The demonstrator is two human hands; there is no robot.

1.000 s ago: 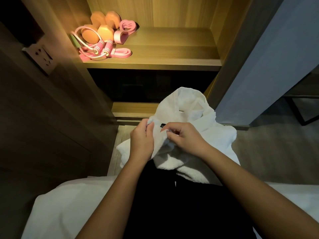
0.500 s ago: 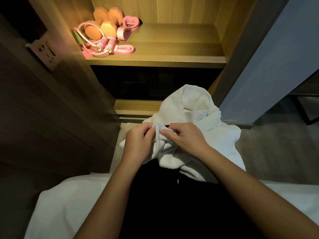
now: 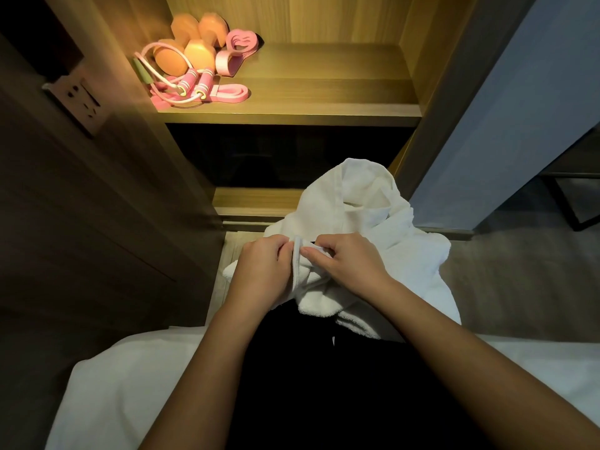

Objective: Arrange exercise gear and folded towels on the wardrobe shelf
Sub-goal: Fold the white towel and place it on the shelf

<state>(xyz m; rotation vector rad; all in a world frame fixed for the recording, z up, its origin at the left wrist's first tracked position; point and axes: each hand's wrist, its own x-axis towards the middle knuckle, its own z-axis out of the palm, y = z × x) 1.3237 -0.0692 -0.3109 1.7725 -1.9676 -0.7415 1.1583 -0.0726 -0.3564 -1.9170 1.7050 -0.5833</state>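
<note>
On the shelf (image 3: 324, 92), orange dumbbells (image 3: 181, 56), a jump rope (image 3: 194, 83) and pink bands (image 3: 231, 92) sit far left. Lower down, the left hand (image 3: 263, 271) and right hand (image 3: 352, 264) pinch the edge of the white towel (image 3: 367, 203), fingers (image 3: 319, 252) curled.

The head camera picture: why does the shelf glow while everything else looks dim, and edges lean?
Head view: warm light hits the shelf and exercise gear; the white towel in the left hand and right hand reads clearly; the side panel sinks into shadow; wide-angle lens slants edges.
</note>
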